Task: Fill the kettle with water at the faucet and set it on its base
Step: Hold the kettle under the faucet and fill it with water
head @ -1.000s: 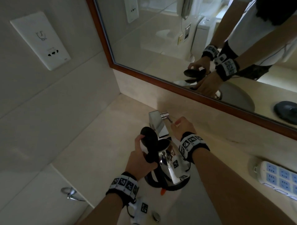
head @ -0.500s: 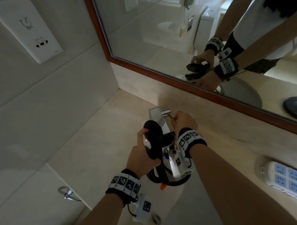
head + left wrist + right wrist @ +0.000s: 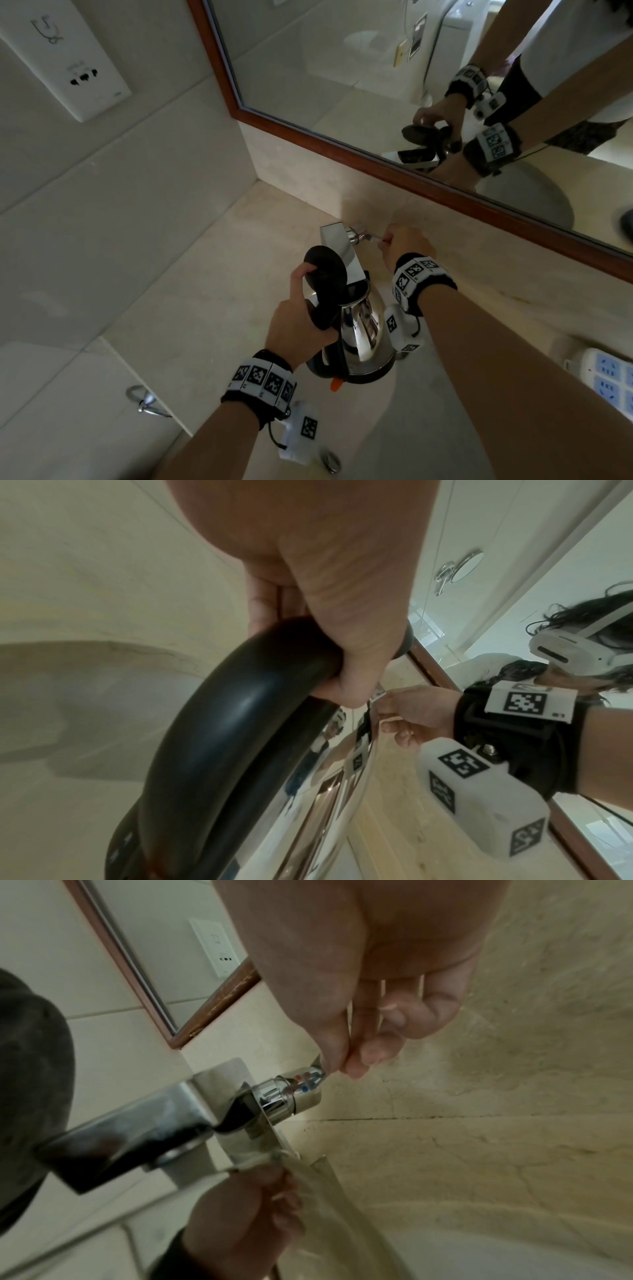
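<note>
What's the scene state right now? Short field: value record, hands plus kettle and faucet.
left hand: grips the black handle of the kettle
right hand: pinches the thin faucet lever between thumb and fingertip
kettle: steel, lid flipped open, mouth held under the faucet spout
faucet: chrome, square spout; red and blue dots on the valve
water flow: cannot tell
kettle base: only in the mirror, at its right edge
power strip: on the counter, right
wall socket: upper left wall
</note>
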The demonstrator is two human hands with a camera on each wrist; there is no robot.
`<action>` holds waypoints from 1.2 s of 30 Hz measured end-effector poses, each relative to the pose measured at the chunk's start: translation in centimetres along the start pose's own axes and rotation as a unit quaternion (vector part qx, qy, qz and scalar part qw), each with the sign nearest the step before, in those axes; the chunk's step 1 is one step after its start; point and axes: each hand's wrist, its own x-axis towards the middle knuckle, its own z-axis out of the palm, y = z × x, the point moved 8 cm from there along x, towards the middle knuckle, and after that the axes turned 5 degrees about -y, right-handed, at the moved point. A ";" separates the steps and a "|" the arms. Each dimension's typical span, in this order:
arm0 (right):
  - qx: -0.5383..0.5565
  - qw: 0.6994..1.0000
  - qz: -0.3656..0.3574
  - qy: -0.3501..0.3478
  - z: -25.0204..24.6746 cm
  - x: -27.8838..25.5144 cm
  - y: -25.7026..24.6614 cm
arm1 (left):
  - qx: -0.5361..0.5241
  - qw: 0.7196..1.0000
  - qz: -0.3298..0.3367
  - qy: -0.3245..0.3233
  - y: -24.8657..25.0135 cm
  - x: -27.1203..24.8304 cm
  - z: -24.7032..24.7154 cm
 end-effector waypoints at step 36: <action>0.133 0.989 0.023 -0.062 2.0 -2.5 0.4 | 0.026 0.999 -0.023 0.037 0.0 -0.9 -0.4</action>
